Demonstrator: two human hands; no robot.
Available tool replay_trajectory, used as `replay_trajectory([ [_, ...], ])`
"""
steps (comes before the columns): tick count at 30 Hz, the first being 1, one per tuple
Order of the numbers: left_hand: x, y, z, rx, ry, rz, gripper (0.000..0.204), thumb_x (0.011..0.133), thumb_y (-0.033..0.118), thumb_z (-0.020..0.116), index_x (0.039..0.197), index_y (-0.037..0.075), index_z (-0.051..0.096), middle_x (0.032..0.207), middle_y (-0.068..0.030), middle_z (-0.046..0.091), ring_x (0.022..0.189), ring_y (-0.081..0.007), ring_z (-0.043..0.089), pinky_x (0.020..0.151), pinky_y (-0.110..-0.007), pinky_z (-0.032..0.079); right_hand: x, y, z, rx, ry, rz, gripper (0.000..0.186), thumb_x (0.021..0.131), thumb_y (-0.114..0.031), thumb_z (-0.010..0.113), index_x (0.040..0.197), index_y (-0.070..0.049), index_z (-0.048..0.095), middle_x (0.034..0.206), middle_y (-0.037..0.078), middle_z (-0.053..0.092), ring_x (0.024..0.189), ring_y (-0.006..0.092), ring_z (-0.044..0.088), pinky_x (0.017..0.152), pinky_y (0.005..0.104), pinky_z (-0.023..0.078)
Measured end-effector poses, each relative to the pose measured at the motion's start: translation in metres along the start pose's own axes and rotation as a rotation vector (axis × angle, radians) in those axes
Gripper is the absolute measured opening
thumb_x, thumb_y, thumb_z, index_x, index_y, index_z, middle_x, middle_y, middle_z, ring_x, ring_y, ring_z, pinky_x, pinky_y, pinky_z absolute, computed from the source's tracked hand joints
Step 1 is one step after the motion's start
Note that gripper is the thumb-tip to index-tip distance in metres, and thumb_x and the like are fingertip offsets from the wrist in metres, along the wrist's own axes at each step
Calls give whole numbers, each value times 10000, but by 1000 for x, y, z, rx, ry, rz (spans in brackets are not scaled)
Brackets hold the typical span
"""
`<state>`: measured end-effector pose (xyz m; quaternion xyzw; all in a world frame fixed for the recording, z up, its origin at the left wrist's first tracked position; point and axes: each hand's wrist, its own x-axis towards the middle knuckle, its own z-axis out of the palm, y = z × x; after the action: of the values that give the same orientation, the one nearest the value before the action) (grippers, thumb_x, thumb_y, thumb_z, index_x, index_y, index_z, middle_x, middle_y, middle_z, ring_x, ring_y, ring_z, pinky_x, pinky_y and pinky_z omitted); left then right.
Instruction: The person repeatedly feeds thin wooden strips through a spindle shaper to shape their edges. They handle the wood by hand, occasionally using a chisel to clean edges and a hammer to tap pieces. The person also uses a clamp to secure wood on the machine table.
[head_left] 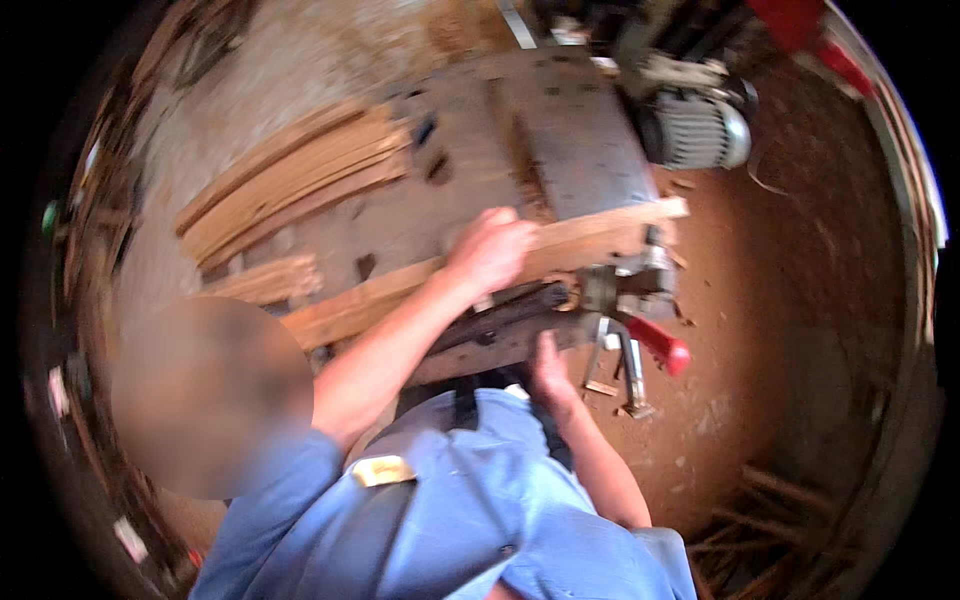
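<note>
A long wooden strip (590, 228) lies slantwise across the dark worktable of a machine (450, 130). My left hand (495, 248) is closed in a fist at the middle of this strip, its knuckles upward. Whatever its fingers may hold is hidden beneath the hand. Lower down, my right hand (548, 372) is by the table's front side, close to my body. It is seen edge-on, blurred, with a digit stretched upward and nothing visible in it. To its right a red-handled lever (660, 345) sticks out from a metal fitting (615, 288).
Several wooden boards (300, 180) are stacked at the table's far left, with shorter pieces (265, 280) nearer. A grey electric motor (700, 130) stands off the table's right end. Wood scraps (780, 500) lie on the brown floor at lower right. A blurred round patch covers the left side.
</note>
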<state>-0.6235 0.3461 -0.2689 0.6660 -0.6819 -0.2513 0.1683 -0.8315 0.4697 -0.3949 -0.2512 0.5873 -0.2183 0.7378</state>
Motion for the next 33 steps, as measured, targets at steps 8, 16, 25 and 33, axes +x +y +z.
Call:
replay_trajectory([
  [8, -31, 29, -6, 334, 64, 244, 745, 686, 333, 787, 1278, -29, 516, 1087, -168, 553, 996, -330, 542, 857, -417, 478, -5, -10, -2, 134, -116, -75, 650, 965, -438, 505, 1397, 31, 380, 1349, 125, 498, 1215, 251, 475, 1081, 353, 329],
  [16, -28, 20, -3, 390, 149, 360, 705, 663, 317, 791, 1247, 2, 553, 1025, -127, 564, 957, -288, 572, 792, -402, 512, -20, -34, 5, 121, -163, -95, 573, 960, -514, 485, 1319, -68, 452, 1177, 100, 608, 967, 245, 624, 686, 387, 545],
  [25, -28, 17, 1, 469, 212, 437, 677, 676, 337, 776, 1224, -3, 569, 957, -117, 562, 925, -271, 580, 746, -379, 530, -13, -31, 9, 174, -174, -78, 589, 943, -542, 501, 1320, -93, 443, 1187, 71, 591, 983, 223, 591, 720, 404, 532],
  [33, -31, 18, 6, 504, 233, 427, 676, 697, 346, 771, 1244, 11, 558, 985, -118, 568, 961, -278, 576, 772, -389, 528, 5, -21, 4, 181, -259, -119, 619, 918, -567, 525, 1297, -80, 468, 1172, 61, 558, 971, 213, 548, 680, 411, 542],
])
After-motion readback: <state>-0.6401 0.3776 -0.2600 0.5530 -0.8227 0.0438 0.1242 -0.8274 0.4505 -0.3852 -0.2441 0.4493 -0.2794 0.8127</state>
